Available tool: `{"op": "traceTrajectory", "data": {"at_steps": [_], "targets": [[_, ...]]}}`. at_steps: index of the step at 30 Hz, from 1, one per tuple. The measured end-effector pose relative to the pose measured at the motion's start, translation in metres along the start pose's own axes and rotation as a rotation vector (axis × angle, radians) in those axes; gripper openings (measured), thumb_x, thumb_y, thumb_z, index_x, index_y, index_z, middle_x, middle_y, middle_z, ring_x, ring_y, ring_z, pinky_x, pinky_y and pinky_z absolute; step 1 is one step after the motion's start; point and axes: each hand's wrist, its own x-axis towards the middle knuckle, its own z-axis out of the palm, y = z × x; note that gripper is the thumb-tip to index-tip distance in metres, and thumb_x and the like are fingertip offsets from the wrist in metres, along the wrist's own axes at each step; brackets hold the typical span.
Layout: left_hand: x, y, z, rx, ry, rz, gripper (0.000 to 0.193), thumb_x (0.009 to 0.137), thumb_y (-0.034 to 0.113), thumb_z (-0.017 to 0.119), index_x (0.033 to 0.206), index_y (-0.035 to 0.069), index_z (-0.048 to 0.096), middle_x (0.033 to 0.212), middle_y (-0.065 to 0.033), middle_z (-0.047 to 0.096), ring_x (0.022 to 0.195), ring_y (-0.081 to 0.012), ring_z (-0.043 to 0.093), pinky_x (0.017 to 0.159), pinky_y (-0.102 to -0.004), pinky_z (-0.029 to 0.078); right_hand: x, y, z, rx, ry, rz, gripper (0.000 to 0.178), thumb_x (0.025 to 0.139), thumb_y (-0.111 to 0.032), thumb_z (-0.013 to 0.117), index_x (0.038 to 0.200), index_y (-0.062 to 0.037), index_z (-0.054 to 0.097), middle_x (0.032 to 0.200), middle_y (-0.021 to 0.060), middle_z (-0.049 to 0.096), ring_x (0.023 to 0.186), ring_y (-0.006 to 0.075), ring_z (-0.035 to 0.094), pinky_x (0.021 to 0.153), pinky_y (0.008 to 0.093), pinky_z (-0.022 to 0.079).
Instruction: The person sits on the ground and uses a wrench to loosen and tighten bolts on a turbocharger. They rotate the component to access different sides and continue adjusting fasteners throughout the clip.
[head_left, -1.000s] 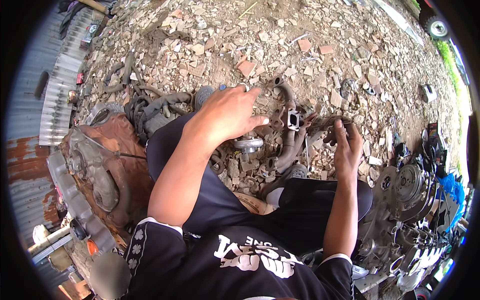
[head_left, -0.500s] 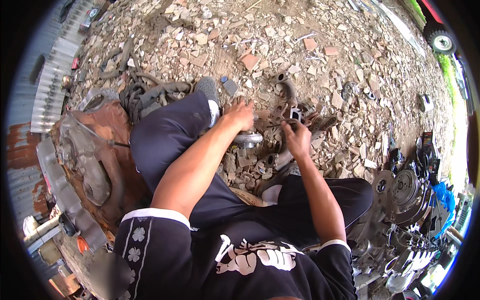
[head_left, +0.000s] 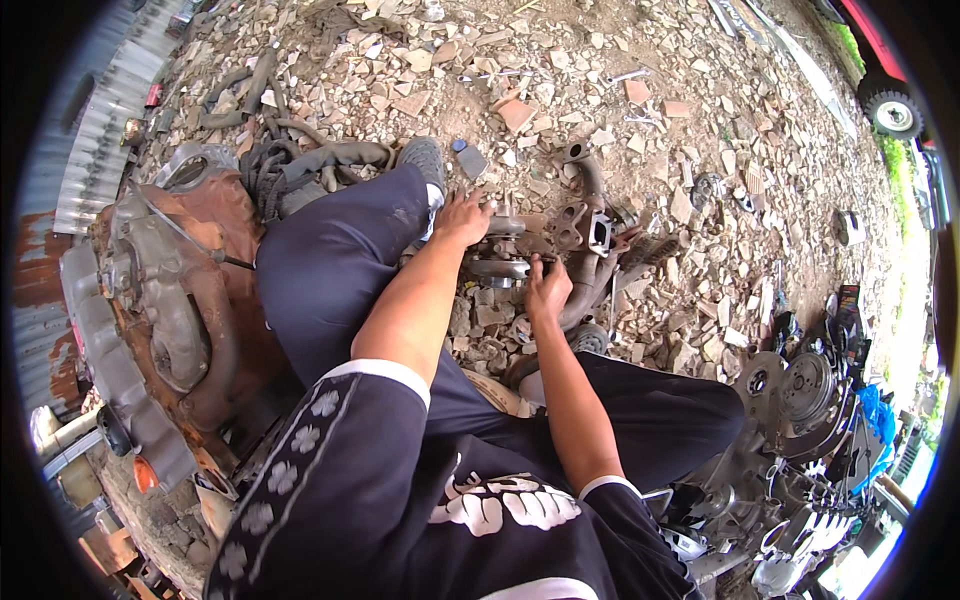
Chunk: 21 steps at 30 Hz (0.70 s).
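A metal turbocharger (head_left: 500, 268) with a rounded housing lies on the stony ground between my feet. My left hand (head_left: 462, 217) is at its far left side, fingers spread and apart, the fingertips close to or touching the metal. At its right side my right hand (head_left: 547, 288) is closed in a pinch, with a thin dark rod-like tool partly hidden by the fingers. Just right of the turbocharger lies a rusty exhaust manifold (head_left: 588, 185), with a square flange (head_left: 600, 233) and curved pipes. Part of the turbocharger's body is hard to make out in shadow.
An engine block (head_left: 170, 320) stands at my left, near black hoses (head_left: 290, 180). Flywheel-like discs (head_left: 808, 388) and metal parts pile up at right. A wrench (head_left: 630, 75) and tile pieces (head_left: 516, 114) lie ahead on the rubble. A red vehicle's wheel (head_left: 893, 115) is far right.
My right hand has moved left, from beside the manifold to the turbocharger's right side. My left hand has slid from over the turbocharger to its left side. The view has shifted slightly.
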Motion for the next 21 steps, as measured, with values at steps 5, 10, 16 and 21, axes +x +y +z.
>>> {"op": "traceTrajectory", "data": {"at_steps": [5, 10, 16, 21], "targets": [[0.027, -0.025, 0.034, -0.287, -0.039, 0.003, 0.063, 0.11, 0.056, 0.03, 0.156, 0.014, 0.039, 0.161, -0.0297, 0.034, 0.153, -0.0452, 0.029, 0.126, -0.0492, 0.027, -0.002, -0.009, -0.007, 0.069, -0.04, -0.054, 0.022, 0.097, -0.019, 0.068, 0.103, 0.0022, 0.069, 0.094, 0.027, 0.072, 0.089, 0.0477, 0.069, 0.081, 0.0512, 0.053], [0.032, -0.018, 0.039, -0.262, -0.113, -0.053, 0.067, 0.11, 0.056, 0.028, 0.165, 0.018, 0.026, 0.17, -0.0282, 0.014, 0.155, -0.0469, 0.024, 0.128, -0.051, 0.021, 0.0, -0.023, -0.013, -0.018, -0.118, -0.129, 0.021, 0.099, -0.016, 0.065, 0.103, 0.0049, 0.064, 0.094, 0.0288, 0.071, 0.088, 0.0484, 0.068, 0.078, 0.0546, 0.053], [0.039, -0.024, 0.044, -0.282, -0.105, -0.036, 0.065, 0.11, 0.053, 0.031, 0.161, 0.013, 0.028, 0.167, -0.0307, 0.018, 0.152, -0.0478, 0.029, 0.125, -0.0547, 0.028, -0.024, -0.049, 0.003, -0.101, -0.106, -0.039, 0.022, 0.101, -0.016, 0.064, 0.106, 0.0051, 0.062, 0.095, 0.0295, 0.07, 0.09, 0.0489, 0.067, 0.084, 0.055, 0.052], [0.047, -0.031, 0.051, -0.263, -0.104, -0.048, 0.064, 0.11, 0.052, 0.032, 0.161, 0.014, 0.028, 0.168, -0.0303, 0.017, 0.15, -0.0491, 0.033, 0.124, -0.0563, 0.028, -0.019, -0.032, -0.001, -0.066, -0.084, -0.05, 0.027, 0.1, -0.02, 0.066, 0.105, 0.0062, 0.065, 0.092, 0.029, 0.072, 0.091, 0.0473, 0.069, 0.084, 0.054, 0.053]]}}
